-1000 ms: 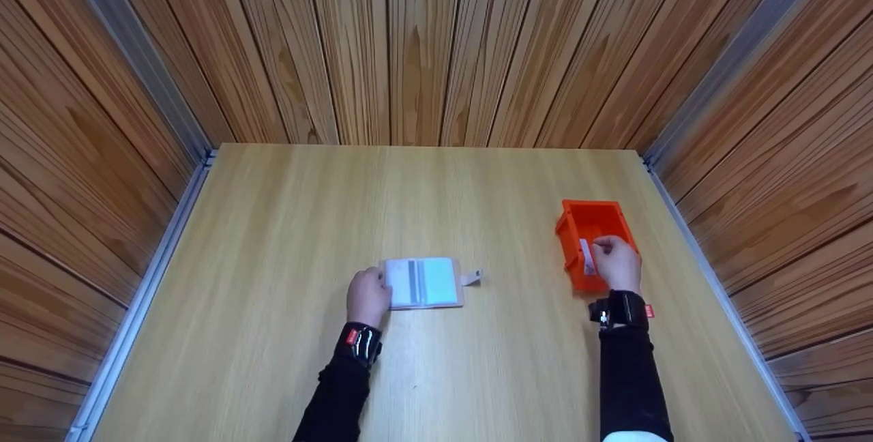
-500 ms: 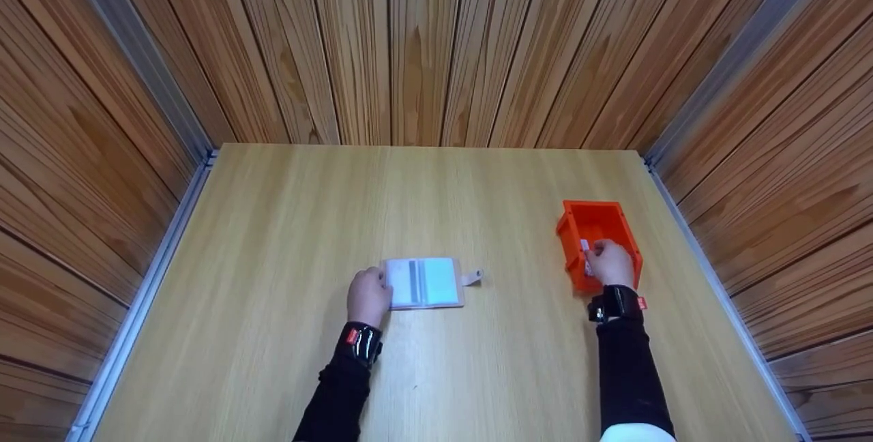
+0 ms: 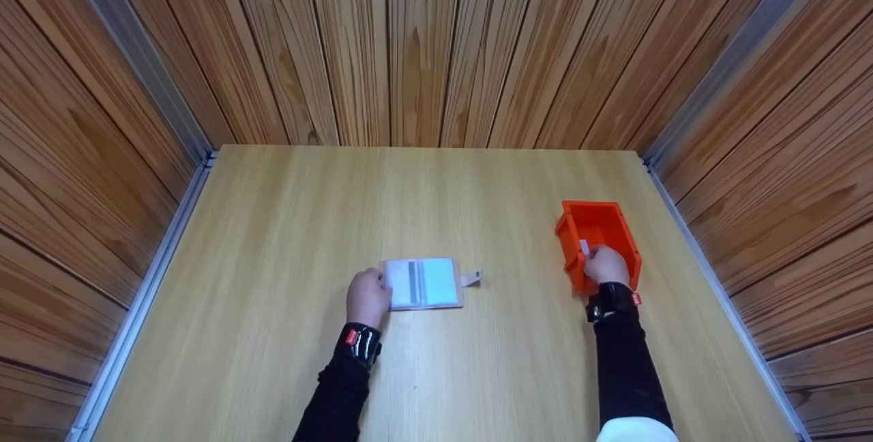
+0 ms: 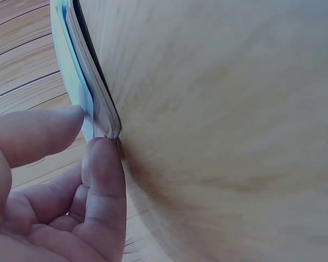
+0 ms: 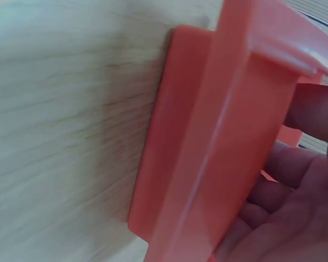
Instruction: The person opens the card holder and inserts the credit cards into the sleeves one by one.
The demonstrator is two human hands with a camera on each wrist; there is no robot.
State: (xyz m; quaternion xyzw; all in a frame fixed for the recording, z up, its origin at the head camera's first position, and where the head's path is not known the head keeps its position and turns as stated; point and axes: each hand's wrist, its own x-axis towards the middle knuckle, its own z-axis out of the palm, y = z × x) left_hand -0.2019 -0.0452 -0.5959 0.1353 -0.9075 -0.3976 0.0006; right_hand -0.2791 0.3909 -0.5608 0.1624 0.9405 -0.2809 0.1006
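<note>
Right hand (image 3: 605, 265) drawn nearer, deeper into glossy orange plastic bin (image 3: 599, 222), fingers curled pinching small white card (image 3: 584, 247). Left hand (image 3: 367, 297) pinching edge of flat open card wallet (image 3: 423, 283) on pale woodgrain table (image 3: 286, 224).

Orange bin (image 3: 600, 224), pale blue-and-white card holder (image 3: 424, 283), light wood-grain table (image 3: 286, 224).

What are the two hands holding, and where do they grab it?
The left hand pinches the open card holder at its left edge. The right hand reaches into the orange bin, fingers on a small white card; where it grips is hidden.
</note>
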